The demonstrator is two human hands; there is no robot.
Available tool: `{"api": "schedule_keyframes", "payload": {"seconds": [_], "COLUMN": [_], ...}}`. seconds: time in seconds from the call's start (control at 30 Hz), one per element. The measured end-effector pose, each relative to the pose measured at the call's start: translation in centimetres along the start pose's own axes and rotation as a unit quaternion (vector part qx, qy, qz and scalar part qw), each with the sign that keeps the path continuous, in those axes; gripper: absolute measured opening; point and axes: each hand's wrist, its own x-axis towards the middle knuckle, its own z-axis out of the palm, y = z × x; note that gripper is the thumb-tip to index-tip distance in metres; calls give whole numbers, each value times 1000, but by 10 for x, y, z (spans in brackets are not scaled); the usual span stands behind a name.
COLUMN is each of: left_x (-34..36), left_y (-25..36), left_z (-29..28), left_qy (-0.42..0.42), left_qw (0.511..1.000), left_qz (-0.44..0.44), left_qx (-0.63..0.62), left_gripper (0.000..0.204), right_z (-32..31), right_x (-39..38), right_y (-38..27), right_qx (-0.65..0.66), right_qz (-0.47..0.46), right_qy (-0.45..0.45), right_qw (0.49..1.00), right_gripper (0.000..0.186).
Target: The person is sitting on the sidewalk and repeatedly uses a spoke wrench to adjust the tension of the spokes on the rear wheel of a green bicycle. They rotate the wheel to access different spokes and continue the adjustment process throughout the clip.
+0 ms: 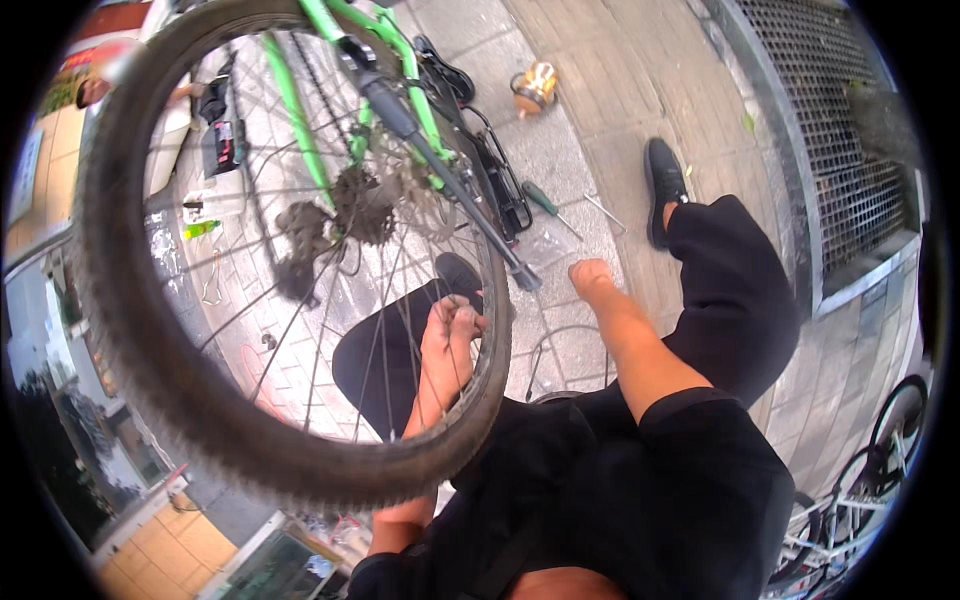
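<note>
A bicycle wheel with a knobby tyre (290, 480) fills the left half of the head view, on a green frame (292, 110). Dirty sprockets (365, 205) sit near its hub. My left hand (450, 338) shows behind the spokes, fingers curled, close to the inner side of the rim; whatever it may hold is hidden. My right hand (590, 278) is closed right of the wheel, its contents hidden. Just left of it ends a dark kickstand (455, 190) with a rubber foot, apart from the hand.
A green-handled screwdriver (540, 197), a metal rod (605, 213) and a clear plastic bag (545, 246) lie on the paving ahead. Beyond is an amber container (535, 88). A metal grating (815, 110) lies far right; another bicycle (860, 500) stands lower right. A person (95, 90) is far left.
</note>
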Motion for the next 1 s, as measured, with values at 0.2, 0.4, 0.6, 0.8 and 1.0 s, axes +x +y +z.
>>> {"api": "schedule_keyframes", "payload": {"seconds": [0.2, 0.4, 0.6, 0.8, 1.0], "left_x": [7, 30, 21, 14, 8], "left_y": [-18, -22, -14, -2, 20], "left_z": [-9, -5, -7, -18, -16], "left_qy": [8, -22, 25, -5, -6], "left_qw": [994, 999, 999, 998, 999], "left_qz": [45, 19, -10, 59, 22], "left_qx": [104, 46, -42, 20, 48], "left_gripper": [29, 40, 64, 66, 61], "right_z": [-57, -134, -221, -231, -220], "right_x": [-27, -105, -180, -180, -169], "right_y": [-13, -30, -60, -111, -128], "right_qx": [77, 203, 484, 710, 727], "right_qz": [19, -52, -144, -261, -275], "right_qy": [106, 180, 254, 193, 204], "right_qw": [991, 961, 825, 625, 594], "right_gripper": [21, 19, 24, 16, 17]}}
